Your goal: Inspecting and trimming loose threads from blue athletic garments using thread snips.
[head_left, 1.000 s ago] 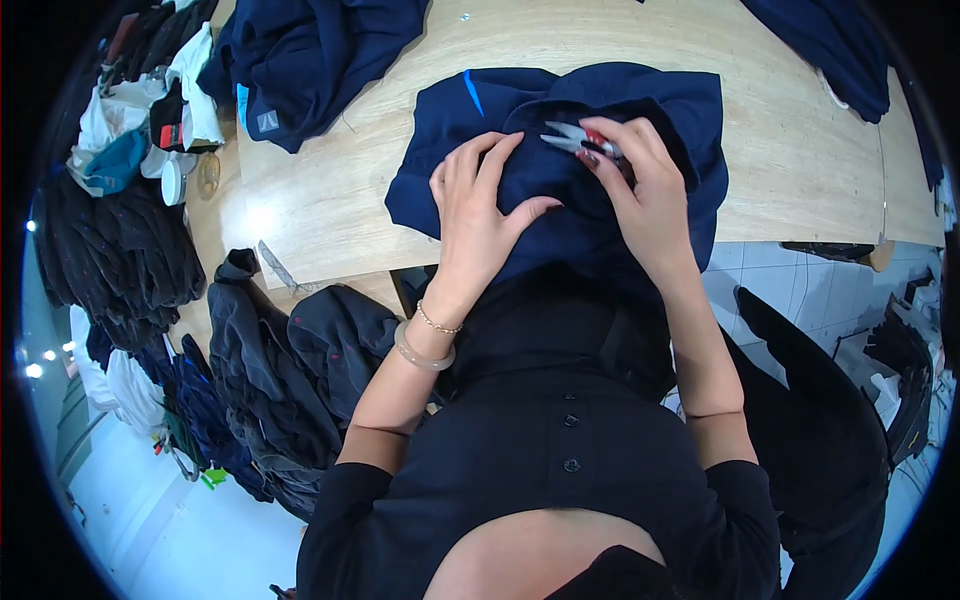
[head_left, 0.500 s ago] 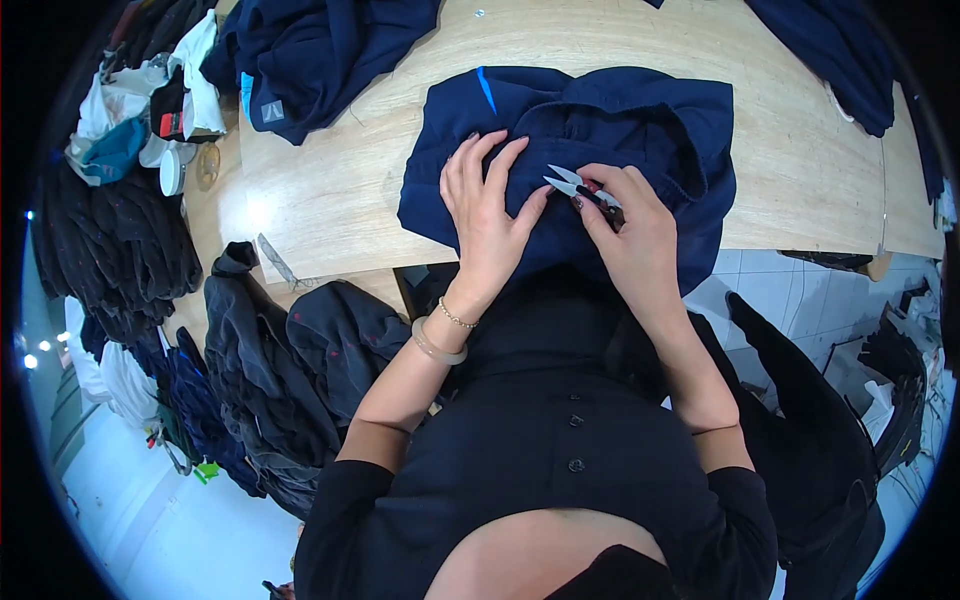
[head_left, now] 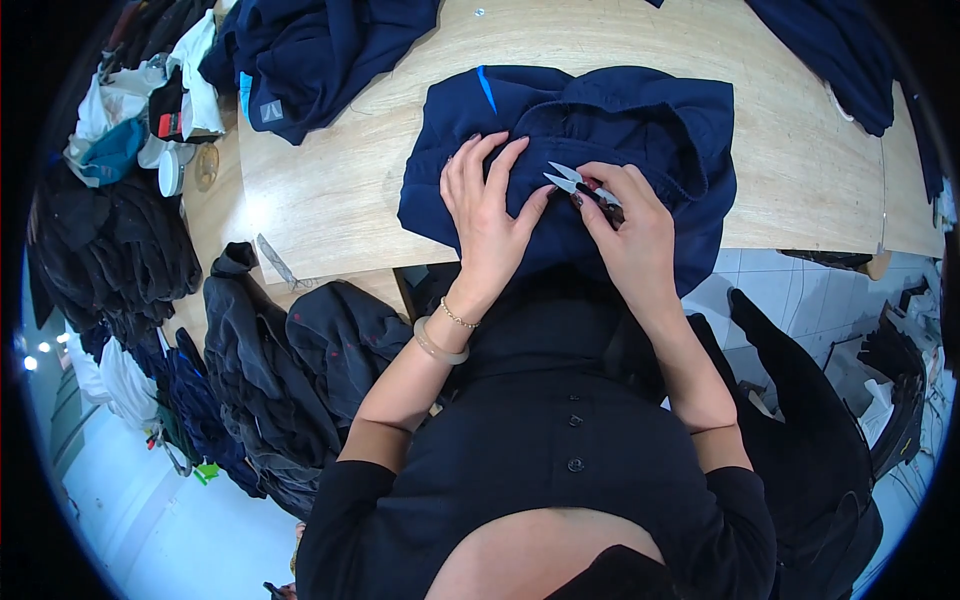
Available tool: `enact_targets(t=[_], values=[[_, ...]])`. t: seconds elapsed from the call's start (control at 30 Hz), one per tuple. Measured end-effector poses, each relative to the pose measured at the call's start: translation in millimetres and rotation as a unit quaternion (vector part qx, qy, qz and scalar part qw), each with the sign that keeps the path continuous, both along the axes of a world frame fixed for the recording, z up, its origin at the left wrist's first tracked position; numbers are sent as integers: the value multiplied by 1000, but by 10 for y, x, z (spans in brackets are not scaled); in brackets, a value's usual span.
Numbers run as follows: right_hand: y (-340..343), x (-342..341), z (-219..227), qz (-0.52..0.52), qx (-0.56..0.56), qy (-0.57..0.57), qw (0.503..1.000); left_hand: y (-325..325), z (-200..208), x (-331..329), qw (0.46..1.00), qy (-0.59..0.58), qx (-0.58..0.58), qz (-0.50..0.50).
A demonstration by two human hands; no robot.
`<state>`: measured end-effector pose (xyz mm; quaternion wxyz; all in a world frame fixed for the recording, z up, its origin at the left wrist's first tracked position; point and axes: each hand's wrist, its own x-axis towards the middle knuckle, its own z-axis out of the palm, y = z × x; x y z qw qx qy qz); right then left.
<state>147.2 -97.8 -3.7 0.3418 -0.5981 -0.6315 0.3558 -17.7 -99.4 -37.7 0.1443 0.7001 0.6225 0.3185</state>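
Observation:
A folded navy garment point(head_left: 590, 100) with a gathered, elastic-looking waistband lies on the table before me, a blue strip showing near its far left edge. My left hand point(head_left: 490, 200) rests on the cloth with its fingers spread, its thumb stretched toward the snip tips. In my right hand point(head_left: 630, 215) I grip thread snips point(head_left: 568, 180). Their two pale blades are parted and point left, just above the cloth by my left thumb. Any thread between the blades is too small to make out.
Pale wooden table point(head_left: 330, 200). More navy garments lie at the far left point(head_left: 320, 60) and far right point(head_left: 830, 60). Dark clothes point(head_left: 270, 360) hang over the near left edge. Near that edge lies a small slim blade-like tool point(head_left: 275, 260). A white roll point(head_left: 172, 170) stands further left.

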Motion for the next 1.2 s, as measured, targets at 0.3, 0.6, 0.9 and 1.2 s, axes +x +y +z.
enact_targets(t=[0.3,0.6,0.9,1.2], values=[[17,1,-42,4,8,32,999,-8,22,5,1000,3,-4,5],[26,-3,-29,7,7,17,1000,-7,26,6,1000,10,-4,7],[30,17,-83,15,19,30,999,-3,-11,-8,1000,3,1,0],[35,13,-55,10,6,35,999,-7,27,6,1000,11,-2,6]])
